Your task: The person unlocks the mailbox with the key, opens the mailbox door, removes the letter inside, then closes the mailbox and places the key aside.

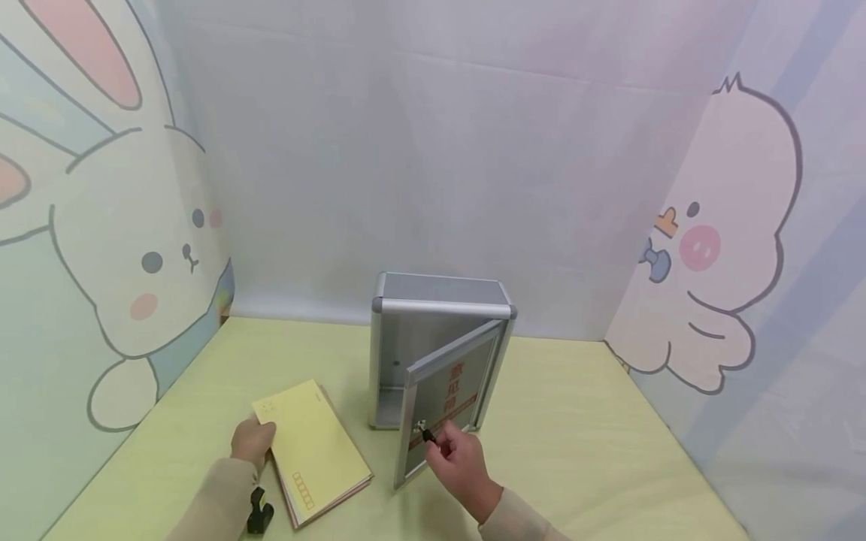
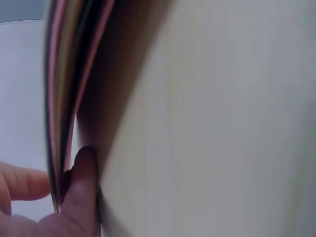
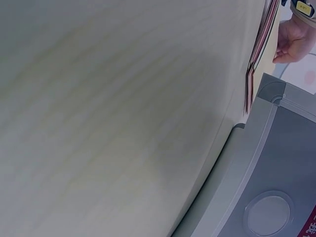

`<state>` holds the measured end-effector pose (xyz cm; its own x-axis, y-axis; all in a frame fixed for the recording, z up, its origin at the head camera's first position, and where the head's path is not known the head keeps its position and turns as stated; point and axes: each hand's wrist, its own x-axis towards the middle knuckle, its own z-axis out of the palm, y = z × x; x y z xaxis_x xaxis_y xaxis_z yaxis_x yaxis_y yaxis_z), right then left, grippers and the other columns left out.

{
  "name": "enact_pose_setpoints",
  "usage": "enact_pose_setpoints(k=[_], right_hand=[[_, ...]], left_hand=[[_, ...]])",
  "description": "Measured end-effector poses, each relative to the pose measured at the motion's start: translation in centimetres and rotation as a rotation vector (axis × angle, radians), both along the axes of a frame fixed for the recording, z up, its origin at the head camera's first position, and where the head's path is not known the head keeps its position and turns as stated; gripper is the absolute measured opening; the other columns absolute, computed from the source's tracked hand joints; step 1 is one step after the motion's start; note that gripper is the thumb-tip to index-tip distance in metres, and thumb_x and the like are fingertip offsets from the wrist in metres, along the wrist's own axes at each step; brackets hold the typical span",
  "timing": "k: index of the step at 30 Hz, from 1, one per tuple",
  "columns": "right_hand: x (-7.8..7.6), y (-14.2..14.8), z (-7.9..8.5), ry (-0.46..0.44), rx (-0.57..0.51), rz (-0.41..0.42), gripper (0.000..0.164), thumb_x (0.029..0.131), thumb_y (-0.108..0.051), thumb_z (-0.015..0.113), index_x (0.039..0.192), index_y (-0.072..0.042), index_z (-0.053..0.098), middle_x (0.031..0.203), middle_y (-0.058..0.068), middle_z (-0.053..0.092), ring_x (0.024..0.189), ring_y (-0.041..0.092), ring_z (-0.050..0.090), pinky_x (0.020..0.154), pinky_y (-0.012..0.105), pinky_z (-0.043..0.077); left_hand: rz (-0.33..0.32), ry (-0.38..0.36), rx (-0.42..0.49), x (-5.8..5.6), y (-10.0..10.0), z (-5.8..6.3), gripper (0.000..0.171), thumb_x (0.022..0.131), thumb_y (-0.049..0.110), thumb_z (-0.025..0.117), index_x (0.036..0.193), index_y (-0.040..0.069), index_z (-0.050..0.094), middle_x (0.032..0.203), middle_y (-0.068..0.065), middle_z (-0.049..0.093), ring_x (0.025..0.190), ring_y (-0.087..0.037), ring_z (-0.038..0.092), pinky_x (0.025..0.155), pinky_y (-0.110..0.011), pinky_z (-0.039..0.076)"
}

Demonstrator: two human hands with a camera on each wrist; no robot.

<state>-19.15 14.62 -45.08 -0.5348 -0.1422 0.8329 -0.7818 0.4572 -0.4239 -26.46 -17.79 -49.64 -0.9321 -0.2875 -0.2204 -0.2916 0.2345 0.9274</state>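
Observation:
On the left of the table lies a stack of envelopes (image 1: 318, 443), the top one yellow, with pink and dark edges below. My left hand (image 1: 252, 442) pinches its left edge; in the left wrist view, the thumb and a finger (image 2: 24, 183) stand on either side of the stack. A grey metal suggestion box (image 1: 443, 288) stands upright in the middle, its door (image 1: 449, 391) swung outward. Beside the door's free edge, my right hand (image 1: 461, 460) pinches a black-headed key (image 1: 428, 436) at the lock (image 1: 419, 425). The right wrist view does not show the right hand.
A pale yellow cloth (image 1: 568, 451) covers the table. Behind it hangs a light curtain (image 1: 433, 150), with a printed rabbit (image 1: 142, 248) on the left and a printed chick (image 1: 731, 188) on the right. The door juts toward the front, between the hands.

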Motion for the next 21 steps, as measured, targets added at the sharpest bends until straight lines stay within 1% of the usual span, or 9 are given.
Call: enact_pose_setpoints(k=[2,3,5,7,10,14,17,18,21], right_hand=[[0.0,0.0,0.0,0.003,0.001,0.001,0.025,0.067,0.009,0.059,0.064,-0.011,0.044,0.045,-0.003,0.04,0.045,-0.009,0.03,0.039,0.005,0.023],[0.0,0.0,0.0,0.0,0.0,0.003,0.025,0.067,0.009,0.059,0.064,-0.011,0.044,0.045,-0.003,0.04,0.046,-0.009,0.03,0.039,0.005,0.023],[0.0,0.0,0.1,-0.006,0.002,0.004,0.025,0.067,0.009,0.059,0.064,-0.011,0.044,0.045,-0.003,0.04,0.047,-0.01,0.03,0.039,0.005,0.023],[0.1,0.0,0.1,-0.019,0.001,0.006,0.025,0.067,0.009,0.059,0.064,-0.01,0.044,0.046,-0.003,0.04,0.047,-0.01,0.03,0.039,0.005,0.023],[0.2,0.0,0.2,-0.032,0.003,0.005,0.025,0.068,0.009,0.059,0.064,-0.01,0.044,0.047,-0.004,0.04,0.047,-0.01,0.03,0.039,0.005,0.023],[0.3,0.0,0.4,-0.034,-0.001,0.012,0.025,0.068,0.01,0.059,0.064,-0.01,0.044,0.047,-0.003,0.04,0.048,-0.01,0.03,0.039,0.006,0.023],[0.3,-0.1,0.4,-0.033,-0.005,0.012,0.025,0.068,0.01,0.059,0.064,-0.01,0.044,0.046,-0.003,0.04,0.048,-0.01,0.03,0.039,0.006,0.023],[0.3,-0.1,0.3,-0.033,-0.006,0.011,0.025,0.068,0.01,0.059,0.064,-0.01,0.044,0.046,-0.003,0.04,0.048,-0.01,0.03,0.039,0.005,0.023],[0.4,-0.2,0.3,-0.03,-0.006,0.006,0.025,0.067,0.009,0.059,0.064,-0.01,0.044,0.046,-0.003,0.04,0.048,-0.01,0.029,0.039,0.005,0.023]], left_hand=[[0.027,-0.003,-0.006,0.1,-0.2,0.2,0.042,0.081,-0.003,0.038,0.117,-0.024,0.046,0.089,-0.03,0.057,0.065,-0.02,0.054,0.056,-0.026,0.046],[0.043,-0.006,0.003,0.2,-0.2,0.3,0.039,0.081,-0.003,0.038,0.112,-0.024,0.047,0.081,-0.024,0.057,0.061,-0.017,0.053,0.054,-0.026,0.046],[0.055,-0.012,0.023,0.3,-0.3,0.5,0.034,0.081,-0.004,0.038,0.107,-0.024,0.049,0.071,-0.016,0.055,0.057,-0.015,0.052,0.052,-0.026,0.046],[0.074,-0.024,0.026,0.2,-0.5,0.7,0.032,0.082,-0.004,0.038,0.103,-0.023,0.05,0.066,-0.012,0.053,0.054,-0.014,0.052,0.05,-0.025,0.047],[0.103,-0.049,0.043,0.1,-0.8,1.0,0.033,0.082,-0.003,0.037,0.104,-0.023,0.049,0.065,-0.012,0.053,0.052,-0.014,0.054,0.05,-0.025,0.049],[0.12,-0.107,0.061,-0.2,-1.2,1.5,0.029,0.084,0.001,0.039,0.104,-0.017,0.049,0.068,-0.012,0.051,0.055,-0.017,0.052,0.052,-0.026,0.048],[0.085,-0.112,0.083,-0.2,-1.4,2.0,0.03,0.085,0.006,0.04,0.106,-0.014,0.048,0.072,-0.011,0.049,0.058,-0.018,0.048,0.052,-0.028,0.045],[0.066,-0.098,0.084,-0.1,-1.5,2.2,0.031,0.086,0.007,0.04,0.107,-0.014,0.047,0.074,-0.012,0.049,0.059,-0.019,0.047,0.052,-0.029,0.044],[-0.007,-0.046,0.028,-0.1,-1.6,2.9,0.037,0.088,0.011,0.039,0.112,-0.016,0.045,0.085,-0.018,0.052,0.066,-0.021,0.047,0.056,-0.03,0.043]])
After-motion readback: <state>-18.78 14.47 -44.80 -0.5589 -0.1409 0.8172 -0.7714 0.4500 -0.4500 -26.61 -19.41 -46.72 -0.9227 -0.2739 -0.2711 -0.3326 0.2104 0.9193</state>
